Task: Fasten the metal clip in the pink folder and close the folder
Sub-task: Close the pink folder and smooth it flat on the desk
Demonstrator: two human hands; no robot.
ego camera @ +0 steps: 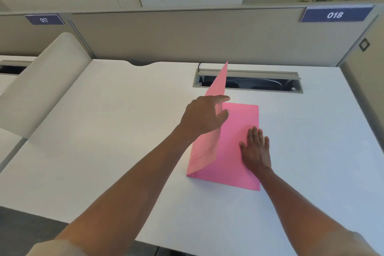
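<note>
**Folder half shut on the bench**

Folder [234, 141], pink, lies toward the far right part of the white bench [104, 131], its spine on the left and its back cover flat on the top. The front cover stands nearly upright from the spine, its far corner rising in front of the cable slot [259, 83] at the bench's far edge. The left hand [204, 115] holds this raised cover at its free edge, thumb on the side nearer the camera and fingers [223, 98] curled over the top, pinching the sheet. The right hand [256, 148] lies palm down on the flat inner page near the folder's right edge, its fingers pressed together and pointing away. The metal clip cannot be seen; the raised cover and the hands hide the inside. Beyond the bench a grey divider [187, 37] carries the labels 017 [44, 19] and 018 [334, 15].
</note>
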